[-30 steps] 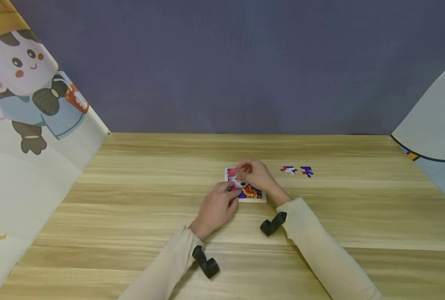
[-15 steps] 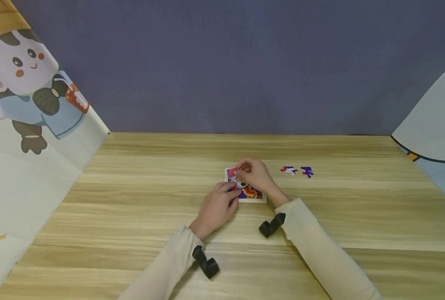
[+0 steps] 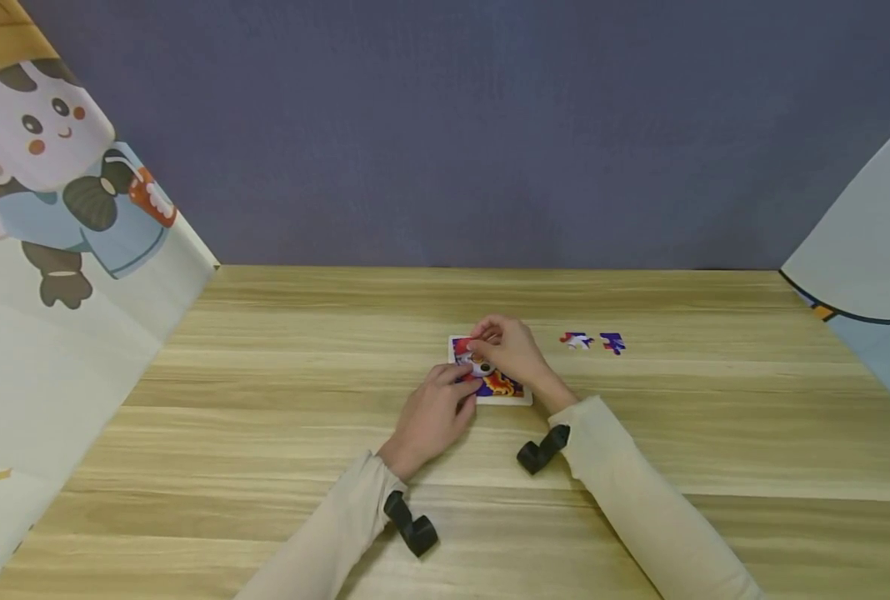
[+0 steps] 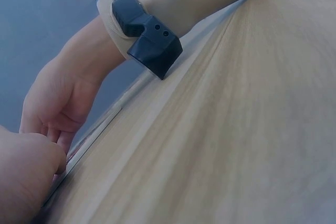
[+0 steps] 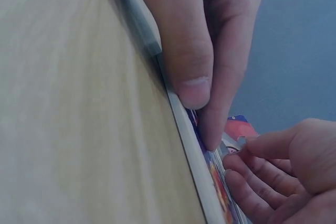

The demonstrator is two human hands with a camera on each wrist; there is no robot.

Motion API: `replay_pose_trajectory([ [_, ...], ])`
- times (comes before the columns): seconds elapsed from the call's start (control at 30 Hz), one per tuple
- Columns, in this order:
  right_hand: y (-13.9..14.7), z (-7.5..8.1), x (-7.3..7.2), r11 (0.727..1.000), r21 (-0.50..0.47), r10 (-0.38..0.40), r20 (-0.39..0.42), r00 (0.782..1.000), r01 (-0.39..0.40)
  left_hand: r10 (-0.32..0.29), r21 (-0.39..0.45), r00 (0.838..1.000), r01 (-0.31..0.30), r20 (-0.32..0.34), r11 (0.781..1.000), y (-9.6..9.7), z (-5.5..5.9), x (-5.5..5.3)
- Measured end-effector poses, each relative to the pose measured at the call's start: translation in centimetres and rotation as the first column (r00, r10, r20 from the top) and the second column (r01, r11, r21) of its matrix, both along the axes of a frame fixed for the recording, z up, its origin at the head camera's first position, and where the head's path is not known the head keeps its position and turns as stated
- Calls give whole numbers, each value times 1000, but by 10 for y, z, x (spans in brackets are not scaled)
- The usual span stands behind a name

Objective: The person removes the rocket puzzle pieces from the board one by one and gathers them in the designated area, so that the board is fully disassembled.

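Observation:
In the head view, a small jigsaw puzzle [image 3: 501, 385] with a white border lies mid-table, showing purple, red and flame-like yellow. My left hand [image 3: 432, 415] rests at its left and near side, fingers on the picture and thumb by the near edge. Above the upper left part, my right hand [image 3: 514, 354] has thumb and index finger close together. Seen from the right wrist, the right hand [image 5: 294, 169] pinches a puzzle piece [image 5: 239, 128], reddish and raised; its outline is partly hidden by fingers. Left-hand fingers [image 5: 191, 90] press along the border there.
Two loose puzzle pieces lie right of the puzzle: one red and white [image 3: 577, 340], one purple [image 3: 612, 342]. The wooden table [image 3: 302, 367] meets a dark blue wall panel [image 3: 490, 133] at the back. A cartoon-printed panel [image 3: 62, 208] stands at left.
My right thumb and fingertips have shifted slightly left and away over the puzzle's upper left part. The left hand and loose pieces stay put.

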State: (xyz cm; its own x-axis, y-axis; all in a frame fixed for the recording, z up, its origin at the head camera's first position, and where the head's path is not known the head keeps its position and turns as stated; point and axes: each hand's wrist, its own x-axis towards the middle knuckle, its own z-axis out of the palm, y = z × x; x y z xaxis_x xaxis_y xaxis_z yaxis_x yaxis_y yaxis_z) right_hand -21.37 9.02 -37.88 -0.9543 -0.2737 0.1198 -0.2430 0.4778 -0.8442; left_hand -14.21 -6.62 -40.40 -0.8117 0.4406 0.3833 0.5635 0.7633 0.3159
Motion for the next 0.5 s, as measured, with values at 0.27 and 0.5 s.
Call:
replay_pose_trajectory([
  [0.27,-1,1,0,999,-43,5,43,999,-3,4,-8,1000,-4,7,1000,0,0,0],
  [0.5,1,0,-1,996,-85,21,58,998,-16,2,-6,1000,-2,7,1000,1,0,0],
])
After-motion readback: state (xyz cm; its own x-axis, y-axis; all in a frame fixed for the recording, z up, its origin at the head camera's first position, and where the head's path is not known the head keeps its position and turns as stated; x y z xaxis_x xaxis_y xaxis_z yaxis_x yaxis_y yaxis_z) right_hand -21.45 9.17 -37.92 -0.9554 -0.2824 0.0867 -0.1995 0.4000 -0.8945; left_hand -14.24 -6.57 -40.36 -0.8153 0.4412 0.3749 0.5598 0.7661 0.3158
